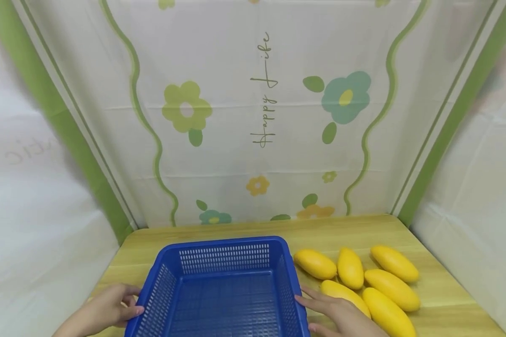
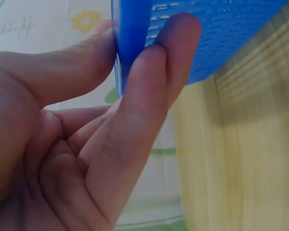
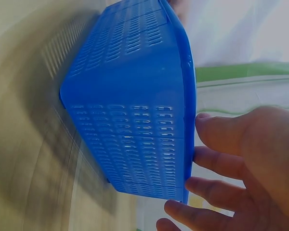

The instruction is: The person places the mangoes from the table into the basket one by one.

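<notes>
One blue basket [image 1: 225,302] is at the near middle of the wooden surface [image 1: 130,260]; the left grip [image 1: 108,307] pinches its left rim, thumb on one side and fingers on the other; the right grip [image 1: 342,318], unclenched, rests fingertips against the right rim. Six yellow mangoes [image 1: 392,290] lie clustered right of the basket, some beside the right grip.
</notes>
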`<move>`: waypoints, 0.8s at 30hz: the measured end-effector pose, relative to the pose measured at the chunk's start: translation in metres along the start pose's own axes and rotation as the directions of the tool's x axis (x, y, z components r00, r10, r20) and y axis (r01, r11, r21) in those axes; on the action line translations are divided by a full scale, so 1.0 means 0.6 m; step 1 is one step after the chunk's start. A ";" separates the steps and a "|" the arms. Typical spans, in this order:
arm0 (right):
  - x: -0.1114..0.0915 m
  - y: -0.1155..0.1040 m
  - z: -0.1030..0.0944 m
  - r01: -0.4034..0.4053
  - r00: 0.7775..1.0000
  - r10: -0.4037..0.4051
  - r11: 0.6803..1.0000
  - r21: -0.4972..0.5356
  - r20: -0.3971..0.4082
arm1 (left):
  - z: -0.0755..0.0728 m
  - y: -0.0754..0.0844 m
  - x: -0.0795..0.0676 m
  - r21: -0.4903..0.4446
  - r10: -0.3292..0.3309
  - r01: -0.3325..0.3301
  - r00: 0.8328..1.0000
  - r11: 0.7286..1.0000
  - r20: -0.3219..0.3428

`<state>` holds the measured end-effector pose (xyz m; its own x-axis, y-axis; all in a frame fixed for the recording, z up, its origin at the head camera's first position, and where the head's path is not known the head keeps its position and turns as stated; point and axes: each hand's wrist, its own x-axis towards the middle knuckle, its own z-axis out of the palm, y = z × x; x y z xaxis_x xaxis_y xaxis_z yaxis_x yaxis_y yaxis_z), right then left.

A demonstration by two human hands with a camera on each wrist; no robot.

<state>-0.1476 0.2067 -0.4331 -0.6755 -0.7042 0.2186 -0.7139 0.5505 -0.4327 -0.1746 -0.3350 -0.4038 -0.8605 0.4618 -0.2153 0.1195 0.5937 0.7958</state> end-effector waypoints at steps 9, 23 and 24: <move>-0.035 0.006 0.000 0.009 0.995 -0.016 0.997 -0.078 -0.097 | 0.028 0.007 0.002 -0.123 -0.055 0.058 0.998 0.991 0.025; -0.070 0.023 -0.011 -0.041 0.996 0.031 0.992 -0.122 -0.085 | 0.062 0.028 0.005 -0.158 -0.063 0.065 0.998 0.985 0.016; -0.072 0.025 -0.010 -0.042 0.996 0.031 0.991 -0.125 -0.087 | 0.065 0.027 0.006 -0.161 -0.058 0.060 0.998 0.985 0.015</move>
<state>-0.1305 0.2481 -0.4436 -0.7111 -0.6447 0.2805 -0.7023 0.6314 -0.3289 -0.1562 -0.2979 -0.4136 -0.8586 0.4360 -0.2697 -0.0137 0.5065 0.8621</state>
